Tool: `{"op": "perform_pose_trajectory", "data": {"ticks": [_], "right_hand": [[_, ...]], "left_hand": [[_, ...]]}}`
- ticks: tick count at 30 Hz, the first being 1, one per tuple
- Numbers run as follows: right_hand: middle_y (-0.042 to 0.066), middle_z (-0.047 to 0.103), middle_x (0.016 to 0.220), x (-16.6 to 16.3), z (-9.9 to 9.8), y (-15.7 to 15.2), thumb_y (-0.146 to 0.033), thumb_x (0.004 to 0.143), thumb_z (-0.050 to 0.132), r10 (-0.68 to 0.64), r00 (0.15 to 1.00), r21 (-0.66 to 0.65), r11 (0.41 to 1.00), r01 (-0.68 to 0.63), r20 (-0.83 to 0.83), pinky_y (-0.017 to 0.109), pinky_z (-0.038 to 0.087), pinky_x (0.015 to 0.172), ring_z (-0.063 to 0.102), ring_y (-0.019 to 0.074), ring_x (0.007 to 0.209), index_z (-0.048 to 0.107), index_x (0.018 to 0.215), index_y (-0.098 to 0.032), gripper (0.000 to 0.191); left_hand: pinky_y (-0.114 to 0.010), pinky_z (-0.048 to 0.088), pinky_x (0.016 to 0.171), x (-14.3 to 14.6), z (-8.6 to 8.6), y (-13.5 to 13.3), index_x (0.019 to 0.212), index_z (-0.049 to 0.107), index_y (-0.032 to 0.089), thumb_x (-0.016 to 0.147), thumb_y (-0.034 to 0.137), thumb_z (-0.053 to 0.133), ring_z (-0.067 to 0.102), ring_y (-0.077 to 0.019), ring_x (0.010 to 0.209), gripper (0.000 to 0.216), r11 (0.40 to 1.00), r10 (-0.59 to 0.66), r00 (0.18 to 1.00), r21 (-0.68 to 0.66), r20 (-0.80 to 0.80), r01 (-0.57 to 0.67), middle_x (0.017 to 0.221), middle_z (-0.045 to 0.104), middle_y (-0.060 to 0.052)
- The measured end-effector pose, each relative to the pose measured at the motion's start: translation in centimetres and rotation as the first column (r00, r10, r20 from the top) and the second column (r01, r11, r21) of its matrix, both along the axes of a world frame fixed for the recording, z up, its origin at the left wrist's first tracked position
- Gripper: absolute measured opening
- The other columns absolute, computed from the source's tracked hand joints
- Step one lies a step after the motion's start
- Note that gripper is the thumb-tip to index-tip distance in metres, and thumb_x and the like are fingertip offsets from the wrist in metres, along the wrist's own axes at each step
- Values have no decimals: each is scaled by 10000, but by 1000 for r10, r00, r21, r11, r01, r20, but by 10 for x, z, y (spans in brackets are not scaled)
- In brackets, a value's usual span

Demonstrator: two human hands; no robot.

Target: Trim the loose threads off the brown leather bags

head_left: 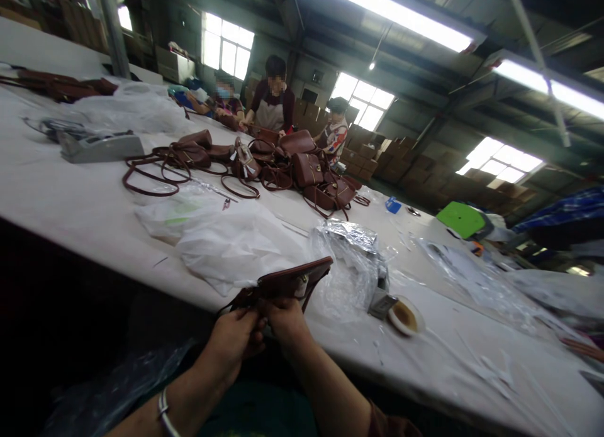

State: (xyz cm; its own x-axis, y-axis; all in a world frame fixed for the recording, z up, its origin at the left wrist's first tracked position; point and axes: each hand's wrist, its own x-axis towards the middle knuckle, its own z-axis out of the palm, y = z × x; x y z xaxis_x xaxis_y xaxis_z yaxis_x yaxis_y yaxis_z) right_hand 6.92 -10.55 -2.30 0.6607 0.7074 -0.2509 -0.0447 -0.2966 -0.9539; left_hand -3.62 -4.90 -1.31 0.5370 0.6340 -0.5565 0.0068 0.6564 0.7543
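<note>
A dark brown leather bag is held at the table's near edge, tilted, with a small metal fitting on its side. My left hand, a bangle on its wrist, is closed with thumb and fingers pinched at the bag's lower edge. Right beside it, my right hand is closed on the same edge. The exact part between the fingertips is hidden. White wrapping lies just behind the bag, and crumpled clear plastic is to its right.
Brown bags with straps are heaped mid-table. A grey tape dispenser stands at left; a tape roll is at right. A green board and plastic sheets lie farther right. Several people work across the table.
</note>
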Motion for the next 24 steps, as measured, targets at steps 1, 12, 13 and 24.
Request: {"op": "perform_pose_trajectory", "data": {"ticks": [1,12,13,24], "right_hand": [[-6,565,520,-1,-1,2,-331,700,688,-20,999,3,1000,20,-50,232,349,482,445,96,474,692,614,-124,224],[-72,391,426,4,-7,0,-425,647,738,36,979,67,997,-23,-198,223,203,404,294,64,398,587,570,-163,312],[-70,396,431,4,-7,-1,-419,656,735,44,983,71,997,-31,-180,223,204,406,297,64,402,598,577,-158,305],[-36,503,474,-3,-9,2,-290,665,679,-27,997,28,999,29,-74,218,283,430,381,80,437,652,610,-131,170]], "left_hand": [[-248,468,458,-2,0,0,759,646,118,645,389,752,512,-96,456,313,999,-29,1000,24,-12,29,621,616,-16],[-237,452,504,-11,-10,7,750,635,150,578,336,811,533,-105,520,309,985,124,975,-143,185,-98,609,593,29],[-226,435,482,-9,-11,6,731,624,151,557,318,825,502,-90,493,314,980,158,968,-150,196,-130,579,567,46],[-199,374,476,-10,-7,4,759,707,124,563,406,811,487,-88,509,359,973,148,986,168,75,-159,554,598,30]]}}
